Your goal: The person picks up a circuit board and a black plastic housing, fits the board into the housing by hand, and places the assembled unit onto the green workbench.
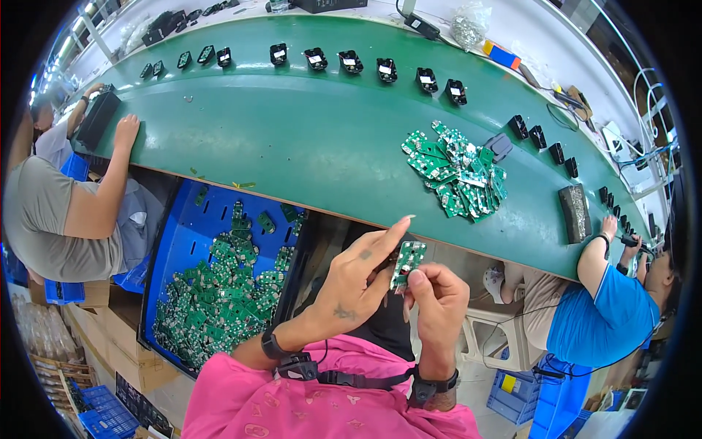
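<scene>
Here, your right hand [441,296] pinches a green circuit board [411,256] between thumb and fingers, before the near edge of the green table [322,139]. Your left hand [352,274] lies at the board's left side, index finger extended; whether it also grips cannot be told. Farther right, a heap of boards [461,175] covers part of the table; near left stands a blue crate [181,221] of similar boards.

Electronics assy. workshop: long green table [292,135] w/ blk. housings [350,61] in a row + PCB pile [457,175], blue bin [183,245] of loose PCBs [212,307] nearby, co-workers [607,314] along table.
</scene>
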### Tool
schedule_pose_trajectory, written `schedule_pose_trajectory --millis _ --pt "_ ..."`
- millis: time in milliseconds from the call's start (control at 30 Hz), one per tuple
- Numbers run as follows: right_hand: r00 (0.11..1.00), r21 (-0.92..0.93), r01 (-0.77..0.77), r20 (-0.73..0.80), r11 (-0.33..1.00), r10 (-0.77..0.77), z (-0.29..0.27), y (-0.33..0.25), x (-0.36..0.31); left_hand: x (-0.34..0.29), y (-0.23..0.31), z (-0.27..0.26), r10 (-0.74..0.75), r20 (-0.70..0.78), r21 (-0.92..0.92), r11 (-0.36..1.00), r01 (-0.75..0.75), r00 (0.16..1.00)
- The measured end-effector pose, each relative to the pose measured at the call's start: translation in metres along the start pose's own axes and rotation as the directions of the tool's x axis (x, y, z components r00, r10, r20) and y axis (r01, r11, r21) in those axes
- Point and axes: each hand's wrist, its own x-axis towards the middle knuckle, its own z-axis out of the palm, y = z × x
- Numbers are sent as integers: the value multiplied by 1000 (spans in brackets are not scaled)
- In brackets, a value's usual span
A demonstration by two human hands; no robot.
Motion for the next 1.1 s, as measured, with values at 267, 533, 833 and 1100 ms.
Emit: schedule_pose_trajectory --millis 267,533,833,1100 --pt "999 -289 24 -28 957 -34 -6 1 -3 0 0 -8 -282 152 -202 929 309 947" --pt "998 -417 16 -55 909 -43 0 -2 2 0 -10 -16 -212 282 -433 842 321 936" --pt "1000 -660 -14 3 751 21 -12 -2 15 0 -2 -17 -349 303 -305 846 437 887" --pt "996 -457 84 46 885 -71 6 1 20 2 -5 -6 -451 268 -267 814 515 851"
